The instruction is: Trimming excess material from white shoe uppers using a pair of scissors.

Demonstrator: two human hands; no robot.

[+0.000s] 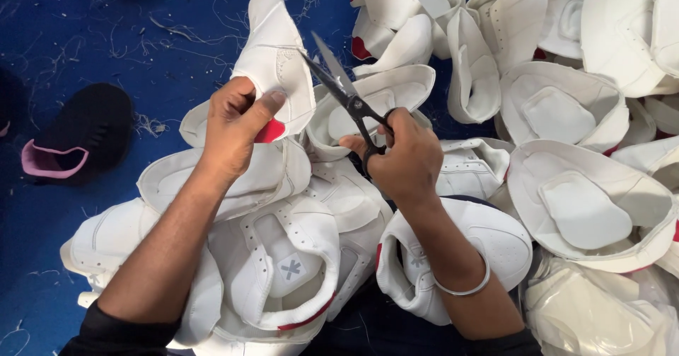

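My left hand (237,126) grips a white shoe upper (272,59) with a red heel patch, held up over the pile. My right hand (403,158) holds black-handled scissors (339,87), fingers through the loops. The blades are slightly apart and point up and left, their tips close to the right edge of the held upper. A metal bangle (467,285) circles my right wrist.
Many white shoe uppers (283,257) lie heaped under and to the right of my hands, more at the top right (566,115). A black shoe piece with pink lining (78,140) sits at the left on the blue floor (106,30), which is strewn with thread scraps.
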